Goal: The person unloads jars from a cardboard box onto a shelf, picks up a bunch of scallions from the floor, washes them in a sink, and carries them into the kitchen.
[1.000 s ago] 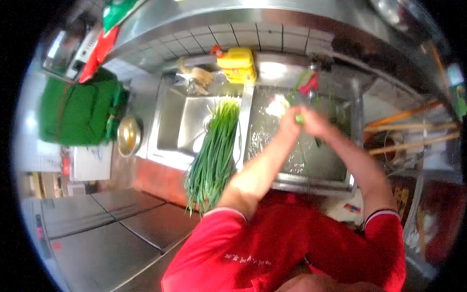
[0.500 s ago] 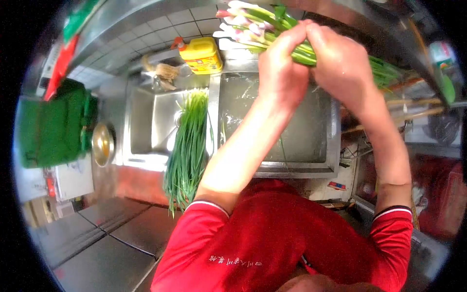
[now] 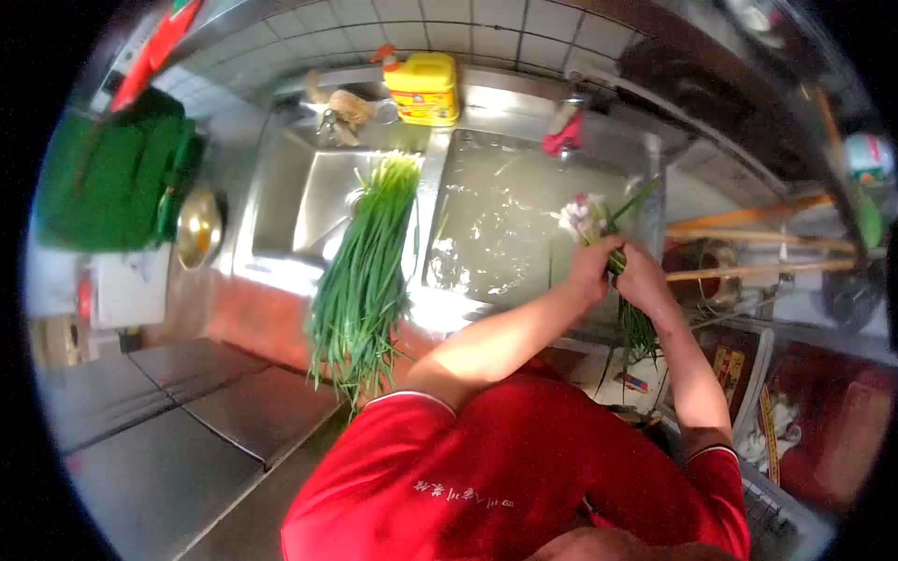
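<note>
Over the right edge of the water-filled sink basin (image 3: 505, 210), a bunch of spring onions (image 3: 585, 220) is gripped with its white and purple bulbs pointing up and away. My left hand (image 3: 593, 269) is closed round the stems just below the bulbs. Close beside it, my right hand (image 3: 644, 280) is wrapped round the same bunch. The green leaves hang down past the basin's front edge, partly behind my right hand. A larger bunch of long green stalks (image 3: 369, 271) lies across the left basin's right side, its tips hanging over the front.
A yellow jug (image 3: 423, 93) with a red pump stands behind the basins. The tap (image 3: 566, 122) carries a pink-red cloth. A metal bowl (image 3: 199, 229) and a green bin (image 3: 112, 178) are at the left. Wooden poles (image 3: 762, 238) lie at the right.
Both hands have come down and toward me with the spring onions, from above the basin's back to its right front. The water and tap are more visible. The camera view has shifted.
</note>
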`<state>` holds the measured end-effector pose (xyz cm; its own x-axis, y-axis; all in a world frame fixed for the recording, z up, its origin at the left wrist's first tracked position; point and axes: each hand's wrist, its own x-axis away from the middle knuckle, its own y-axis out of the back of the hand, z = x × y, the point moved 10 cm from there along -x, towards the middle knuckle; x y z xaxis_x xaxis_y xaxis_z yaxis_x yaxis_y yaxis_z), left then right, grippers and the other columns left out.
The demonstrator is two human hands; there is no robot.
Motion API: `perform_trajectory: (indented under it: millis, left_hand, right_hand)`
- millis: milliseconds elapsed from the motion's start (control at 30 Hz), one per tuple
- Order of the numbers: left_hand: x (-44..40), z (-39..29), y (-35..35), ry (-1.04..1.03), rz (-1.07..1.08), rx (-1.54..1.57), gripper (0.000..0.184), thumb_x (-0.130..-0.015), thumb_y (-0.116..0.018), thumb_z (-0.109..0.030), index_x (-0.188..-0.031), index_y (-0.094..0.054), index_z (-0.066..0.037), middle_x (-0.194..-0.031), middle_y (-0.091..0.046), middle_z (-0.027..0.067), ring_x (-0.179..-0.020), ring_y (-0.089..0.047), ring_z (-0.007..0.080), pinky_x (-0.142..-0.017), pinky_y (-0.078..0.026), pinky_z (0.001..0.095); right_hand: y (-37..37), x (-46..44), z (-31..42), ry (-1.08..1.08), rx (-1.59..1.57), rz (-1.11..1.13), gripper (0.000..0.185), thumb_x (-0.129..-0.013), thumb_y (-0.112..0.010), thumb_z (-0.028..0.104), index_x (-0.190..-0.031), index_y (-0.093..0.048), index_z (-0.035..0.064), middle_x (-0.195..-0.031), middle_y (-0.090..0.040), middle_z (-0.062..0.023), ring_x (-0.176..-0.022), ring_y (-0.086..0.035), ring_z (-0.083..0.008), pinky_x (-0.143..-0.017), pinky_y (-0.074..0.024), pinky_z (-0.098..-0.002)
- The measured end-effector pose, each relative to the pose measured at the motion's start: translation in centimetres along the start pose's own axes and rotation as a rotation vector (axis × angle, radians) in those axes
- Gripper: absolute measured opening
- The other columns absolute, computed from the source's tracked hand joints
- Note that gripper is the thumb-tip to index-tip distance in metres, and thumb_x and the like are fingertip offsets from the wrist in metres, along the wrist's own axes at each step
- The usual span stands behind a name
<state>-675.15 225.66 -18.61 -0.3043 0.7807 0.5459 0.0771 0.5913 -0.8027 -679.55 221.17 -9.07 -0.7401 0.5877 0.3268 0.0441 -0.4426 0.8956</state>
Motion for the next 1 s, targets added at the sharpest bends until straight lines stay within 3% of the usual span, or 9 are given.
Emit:
perform_trajectory:
  millis: [167,367,500,633,700,733,833,900,1000]
  left_hand:
    - [0.5,1.6,-1.5,-0.055,0.149,0.019,0.025,-0.089,-0.070,-0.010,-0.111,-0.065,0.001,-0.105,-0.069,0.0102,-0.097,-0.065,0.0220,-0.089,-0.051,0.0344]
    - [4.6,0.7,-2.8,-0.079,0.124,-0.146,0.028,-0.088,-0.072,-0.009,-0.115,-0.065,-0.003,-0.109,-0.068,0.0082,-0.100,-0.063,0.0208,-0.093,-0.049,0.0335]
    - [8.0,0.2,-7.8,0.032,0.272,-0.261,0.055,-0.086,-0.076,-0.014,-0.134,-0.052,-0.004,-0.125,-0.062,0.0104,-0.119,-0.055,0.0235,-0.108,-0.040,0.0404]
    - [12.1,-2.6,-17.2,-0.143,0.811,-0.516,0.084,-0.081,-0.081,-0.013,-0.147,-0.031,-0.002,-0.141,-0.049,0.0153,-0.133,-0.045,0.0285,-0.118,-0.029,0.0457]
    - [15.9,-4.8,-21.2,-0.247,1.025,-0.515,0.088,-0.081,-0.081,-0.011,-0.149,-0.026,0.000,-0.143,-0.048,0.0179,-0.136,-0.043,0.0288,-0.115,-0.034,0.0457]
    - [16.5,-4.6,-21.8,-0.062,1.070,-0.532,0.090,-0.083,-0.079,-0.009,-0.151,-0.021,0.001,-0.145,-0.046,0.0205,-0.135,-0.046,0.0294,-0.110,-0.041,0.0438]
    - [16.0,-3.7,-18.2,0.168,0.958,-0.530,0.054,-0.096,-0.067,-0.021,-0.140,-0.043,-0.001,-0.108,-0.066,0.0147,-0.086,-0.067,0.0205,-0.075,-0.055,0.0308]
    - [13.9,-1.3,-11.4,0.168,0.723,-0.593,0.036,-0.099,-0.063,-0.030,-0.123,-0.057,-0.005,-0.078,-0.060,0.0039,-0.061,-0.053,0.0121,-0.054,-0.042,0.0263]
    - [12.4,5.5,5.1,0.331,0.203,-0.725,0.026,-0.099,-0.063,-0.031,-0.111,-0.063,-0.008,-0.070,-0.051,0.0000,-0.057,-0.043,0.0101,-0.050,-0.033,0.0259]
  right_hand:
    - [2.7,2.4,0.4,0.195,-0.096,-0.242,0.049,-0.075,-0.060,-0.001,-0.124,-0.054,-0.0003,-0.115,-0.061,-0.0247,-0.101,-0.061,-0.0480,-0.086,-0.0498,-0.0518]
    - [0.8,4.0,-1.0,0.077,0.016,-0.229,0.048,-0.075,-0.061,0.000,-0.123,-0.057,0.0001,-0.088,-0.068,-0.0263,-0.082,-0.066,-0.0467,-0.076,-0.0543,-0.0523]
    - [4.1,5.3,-1.5,-0.061,0.119,-0.173,0.058,-0.073,-0.062,-0.003,-0.130,-0.054,-0.0026,-0.085,-0.071,-0.0217,-0.079,-0.071,-0.0383,-0.077,-0.0587,-0.0454]
    - [15.8,10.2,2.0,0.008,-0.273,-0.467,0.037,-0.086,-0.068,0.009,-0.122,-0.060,0.0034,-0.110,-0.071,-0.0191,-0.104,-0.069,-0.0288,-0.086,-0.0543,-0.0404]
    - [21.7,13.4,3.8,0.064,-0.234,-0.651,0.046,-0.079,-0.071,0.005,-0.124,-0.060,0.0038,-0.114,-0.070,-0.0181,-0.107,-0.067,-0.0270,-0.093,-0.0514,-0.0381]
    - [23.9,14.4,3.5,0.105,-0.272,-0.689,0.050,-0.077,-0.071,0.002,-0.125,-0.060,0.0031,-0.115,-0.070,-0.0176,-0.107,-0.067,-0.0263,-0.093,-0.0511,-0.0370]
    - [27.4,18.8,5.8,-0.077,-0.082,-0.803,0.049,-0.077,-0.067,0.000,-0.125,-0.059,0.0027,-0.111,-0.071,-0.0173,-0.103,-0.069,-0.0280,-0.093,-0.0507,-0.0357]
    - [24.0,19.5,4.7,0.040,-0.138,-0.871,0.048,-0.077,-0.065,0.001,-0.125,-0.060,0.0038,-0.107,-0.071,-0.0190,-0.101,-0.069,-0.0322,-0.091,-0.0522,-0.0382]
    - [6.2,17.9,-5.1,-0.517,0.003,-0.514,0.043,-0.084,-0.061,0.002,-0.127,-0.060,0.0054,-0.109,-0.070,-0.0210,-0.097,-0.071,-0.0351,-0.084,-0.0564,-0.0430]
